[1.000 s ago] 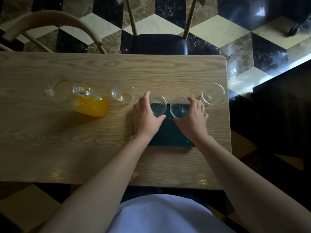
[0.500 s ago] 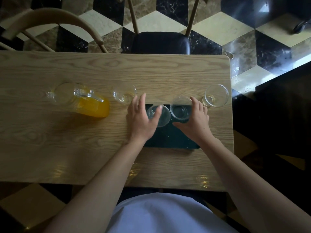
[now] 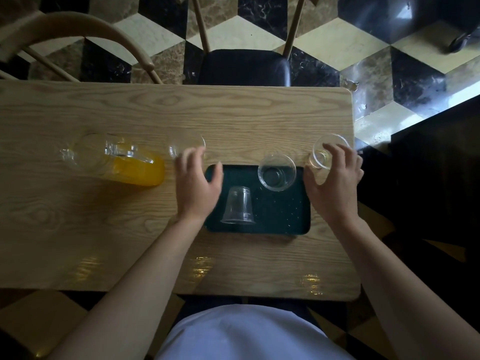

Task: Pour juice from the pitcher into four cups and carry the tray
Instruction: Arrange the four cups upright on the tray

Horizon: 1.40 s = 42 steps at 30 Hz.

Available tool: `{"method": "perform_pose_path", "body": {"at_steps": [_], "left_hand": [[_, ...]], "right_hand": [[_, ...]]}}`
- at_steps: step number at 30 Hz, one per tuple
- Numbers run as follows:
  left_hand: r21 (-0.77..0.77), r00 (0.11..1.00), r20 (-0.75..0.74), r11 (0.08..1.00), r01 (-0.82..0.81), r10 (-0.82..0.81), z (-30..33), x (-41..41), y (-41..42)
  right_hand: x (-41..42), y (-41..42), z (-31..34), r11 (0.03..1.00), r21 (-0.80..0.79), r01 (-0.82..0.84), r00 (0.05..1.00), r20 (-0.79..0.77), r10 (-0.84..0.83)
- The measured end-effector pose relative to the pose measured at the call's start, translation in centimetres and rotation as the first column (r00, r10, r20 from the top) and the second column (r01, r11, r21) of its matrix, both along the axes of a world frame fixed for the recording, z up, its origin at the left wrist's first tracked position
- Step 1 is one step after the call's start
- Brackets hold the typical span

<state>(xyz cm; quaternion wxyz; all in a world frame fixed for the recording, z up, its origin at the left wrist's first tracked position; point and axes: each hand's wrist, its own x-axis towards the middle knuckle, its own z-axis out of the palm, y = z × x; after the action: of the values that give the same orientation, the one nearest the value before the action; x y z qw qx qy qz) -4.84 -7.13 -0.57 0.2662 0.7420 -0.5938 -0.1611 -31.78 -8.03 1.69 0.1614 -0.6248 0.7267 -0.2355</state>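
So your glass pitcher point(image 3: 114, 159) sits on the left part of the wooden table point(image 3: 130, 229), about half full of orange juice, well clear of the tray. The dark tray point(image 3: 280, 211) is in the middle, near your body, and it's got two clear plastic cups on it. One cup point(image 3: 277, 172) stands upright at the tray's far right corner, and it looks empty. The other one point(image 3: 239, 206) is tipped over on its side at the near left, rim pointing toward you, also empty.

Two more cups are off the tray. There's one point(image 3: 181, 148) on the table just past the tray's far left corner, and your left hand point(image 3: 197, 188) is spread open right beside it, fingers loose, gripping nothing; can't tell if the fingertips actually touch it. The last cup point(image 3: 327, 152) is at the far right edge of the table, and your right hand point(image 3: 335, 183) has its fingers curled around it, though whether you've really got hold of it is hard to say.

Across the table there's a chair with a dark seat point(image 3: 244, 67), plus a curved wooden chair back point(image 3: 78, 24) at far left, over a cube-pattern marble floor point(image 3: 324, 48). No labels or writing I can read anywhere.
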Motion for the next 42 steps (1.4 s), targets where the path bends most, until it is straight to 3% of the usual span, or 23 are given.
{"method": "perform_pose_path", "body": {"at_steps": [2,4,9,12,15,18,26,30,35,42], "left_hand": [[0.047,0.971,-0.037,0.970,0.237,-0.236,0.1,-1.1,2.9],[0.128,0.929,-0.063,0.920,0.371,-0.366,-0.7,-1.4,5.5],[0.234,0.901,-0.015,0.875,0.424,-0.433,-2.3,-1.1,7.9],[0.255,0.893,0.015,0.865,0.432,-0.450,-2.6,-1.0,8.0],[0.256,0.908,0.032,0.882,0.396,-0.417,-2.6,-1.0,8.2],[0.251,0.944,-0.005,0.914,0.319,-0.329,-2.4,-1.0,8.8],[0.257,0.984,-0.162,0.959,0.120,-0.079,-2.1,-0.8,8.9],[0.227,0.974,-0.227,0.973,0.029,0.024,-1.3,-0.5,7.0],[0.239,0.945,-0.275,0.965,-0.109,0.175,-0.6,-0.6,4.3],[0.278,0.910,-0.301,0.939,-0.201,0.284,-0.3,-0.5,1.8]], "right_hand": [[0.8,1.4,-0.4,0.993,-0.008,-0.117,0.993,0.002,0.117],[1.6,2.8,-1.3,0.969,0.010,-0.246,0.969,0.015,0.246],[2.7,5.0,-2.3,0.963,-0.034,-0.268,0.955,0.124,0.270],[3.3,6.6,-2.7,0.924,-0.032,-0.382,0.917,0.114,0.383],[4.5,8.3,-3.5,0.859,0.149,-0.489,0.871,0.130,0.473],[5.7,9.0,-4.7,0.806,0.324,-0.495,0.867,0.125,0.482],[7.3,8.4,-4.7,0.856,0.346,-0.385,0.923,0.148,0.356],[7.9,7.1,-3.9,0.888,0.414,-0.199,0.952,0.298,0.074],[9.3,6.1,-3.0,0.890,0.453,-0.054,0.840,0.503,-0.205],[10.9,5.0,-2.1,0.868,0.493,-0.052,0.619,0.698,-0.360]]}}
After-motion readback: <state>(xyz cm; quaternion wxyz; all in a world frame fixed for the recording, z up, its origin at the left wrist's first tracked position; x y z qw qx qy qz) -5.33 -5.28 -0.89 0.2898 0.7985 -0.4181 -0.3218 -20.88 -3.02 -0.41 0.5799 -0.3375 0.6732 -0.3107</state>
